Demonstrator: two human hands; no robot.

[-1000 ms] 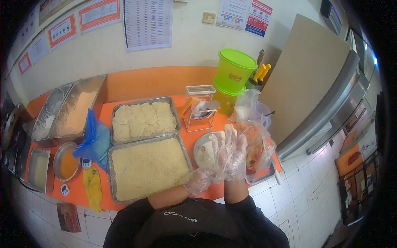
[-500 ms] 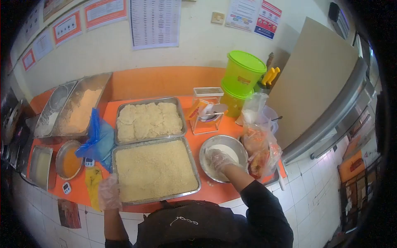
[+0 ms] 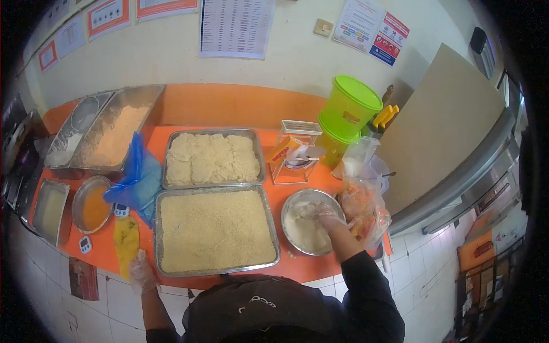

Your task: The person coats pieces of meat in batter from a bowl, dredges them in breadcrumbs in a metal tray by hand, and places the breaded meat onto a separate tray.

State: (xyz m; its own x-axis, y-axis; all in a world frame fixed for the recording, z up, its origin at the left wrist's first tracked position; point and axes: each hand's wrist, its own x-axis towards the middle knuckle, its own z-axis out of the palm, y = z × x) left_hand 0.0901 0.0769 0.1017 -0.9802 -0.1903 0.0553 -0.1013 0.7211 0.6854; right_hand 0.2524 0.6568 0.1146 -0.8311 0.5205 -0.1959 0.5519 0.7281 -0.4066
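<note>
My right hand, in a clear plastic glove, is inside a round metal bowl at the right of the table. Its fingers are partly sunk in a white, thick-looking mixture, so their grip is hidden. My left hand, also gloved, is at the table's front edge, between a yellow cloth and the near metal tray. It looks loosely open with nothing in it. Pale crumbs fill the near tray. Behind it, crumb-coated pieces lie side by side in a second metal tray.
To the left are a bowl of orange liquid, a rectangular pan, two deep metal bins and a blue plastic bag. Green tubs, a wire rack and filled plastic bags stand around the bowl's far side.
My right hand has moved from the bowl's left part to its right side, and the mixture looks more stirred. My left hand has shifted slightly down and left, away from the tray. The view has tilted.
</note>
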